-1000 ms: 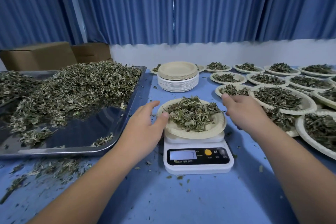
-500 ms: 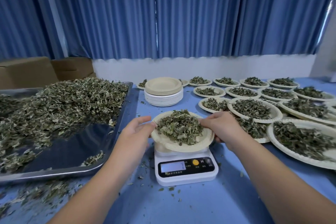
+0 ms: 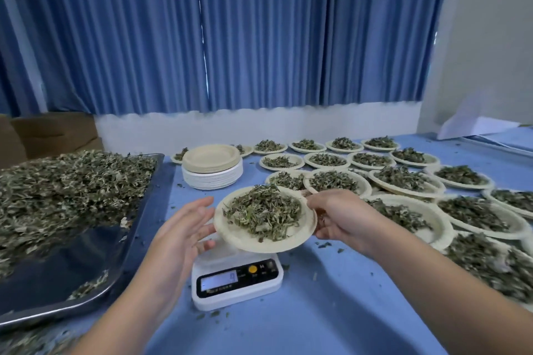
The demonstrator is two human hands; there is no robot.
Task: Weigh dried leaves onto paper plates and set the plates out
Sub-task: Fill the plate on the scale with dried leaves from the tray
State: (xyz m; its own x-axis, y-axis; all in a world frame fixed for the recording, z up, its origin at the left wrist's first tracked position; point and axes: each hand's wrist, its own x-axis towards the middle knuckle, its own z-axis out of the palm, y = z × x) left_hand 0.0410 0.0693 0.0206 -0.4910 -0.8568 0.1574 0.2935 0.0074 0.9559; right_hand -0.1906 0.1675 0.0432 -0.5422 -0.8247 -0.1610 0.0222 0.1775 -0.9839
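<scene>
Paper plate (image 3: 259, 245): held directly above the scale (image 3: 236, 282), tilted with the edge towards the person low. It is judged to be clear of the weighing platform. The scale display is lit, but the reading is not legible.

Load: a loose heap of dried leaves (image 3: 262, 212) is piled at the plate's centre.

Handling, judged: the plate and load are expected to be very light. The moulded paper is stiff enough for rim support but likely to flex if squeezed. The leaves are brittle and unsecured, so spillage over the low edge is expected if the tilt grows. Hold is best taken at opposite rim points, with fingers beneath and the plate kept level.

Right hand (image 3: 339, 216): placed right of the scale, thumb over the plate's right rim and fingers curled beneath, so the rim is pinched. The forearm is extended from the lower right.

Left hand (image 3: 184, 228): placed left of the scale, palm turned inward, fingers straight and spread at the plate's left rim. Nothing is gripped, and actual contact cannot be confirmed.

Filled plates (image 3: 366, 188) are laid out beyond and right of the scale.
</scene>
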